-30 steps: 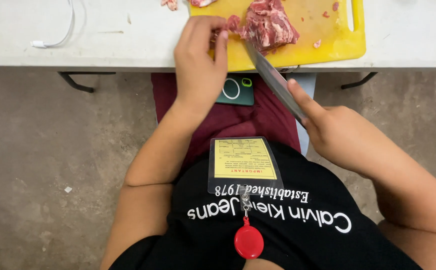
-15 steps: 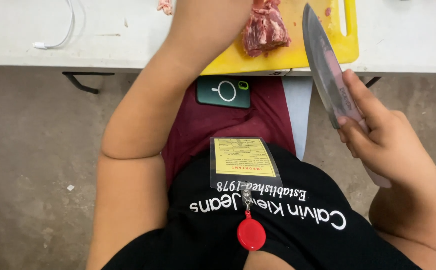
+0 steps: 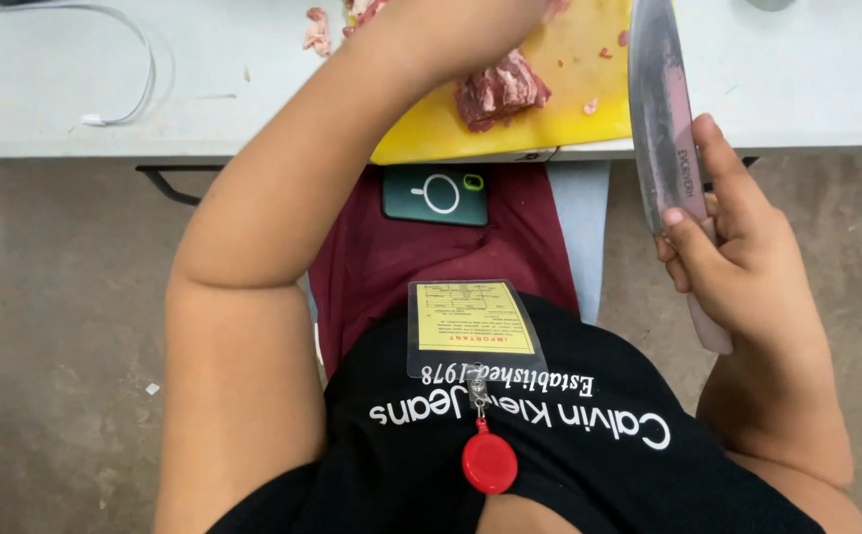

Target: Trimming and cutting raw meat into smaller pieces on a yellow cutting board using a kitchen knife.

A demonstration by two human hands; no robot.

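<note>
Head view looked straight down the person's front. Nearest the lens hung a red round badge reel (image 3: 489,462) on a black shirt (image 3: 569,465), with a clear sleeve holding a yellow card (image 3: 474,326) just above it. Beyond that a dark red apron (image 3: 391,262) ran up to a dark green phone (image 3: 435,194) lying at the table's edge, partly under the overhanging board.

At the right, the right hand (image 3: 737,267) was clamped around the pale handle of a large knife (image 3: 660,109). The fingers were wrapped shut and the thumb lay along the flat of the blade. The blade pointed away from the body, held in the air over the right end of the yellow cutting board (image 3: 550,119) and the white table (image 3: 105,89).

The left arm reached forward across the board. The left hand (image 3: 495,15) was cut off by the top of the frame, so I could not tell whether it was closed on anything. A chunk of raw red meat (image 3: 500,91) lay on the board just below that wrist, with small scraps (image 3: 317,30) farther off on the table near a white cable (image 3: 139,69).

Judging from this, the risk lay in the thumb resting on the blade: greasy fingers could slide toward the edge. The left forearm also lay close beside the raised blade, so a careless swing might catch it. The board jutted past the table edge, and hard pressure there might tip it.
</note>
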